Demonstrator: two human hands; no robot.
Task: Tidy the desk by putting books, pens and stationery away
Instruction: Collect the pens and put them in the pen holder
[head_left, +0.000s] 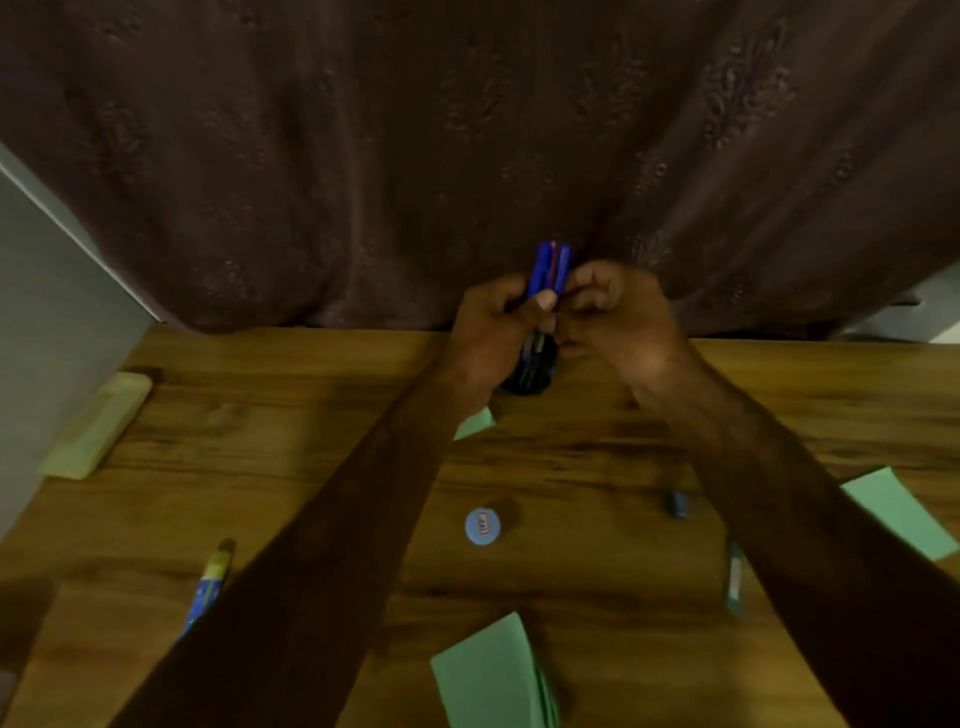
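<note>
At frame centre, left hand (493, 327) is gripping blue pens (549, 262). Right hand (615, 312) is pinching them too, fingers curled.

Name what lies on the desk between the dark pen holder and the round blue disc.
Head view: a green paper corner, partly under the left forearm, lies between the pen holder and the blue disc; otherwise bare wood.

Your left hand (493, 325) and right hand (621, 317) covered the middle of the blue pens (549, 262); the dark thing (527, 383) under them was too blurred to name. Your left forearm (311, 545) hid most of a green note (477, 422) and the lower end of the yellow-blue pen (209, 584). The green paper (488, 675) ran off the bottom edge.
</note>
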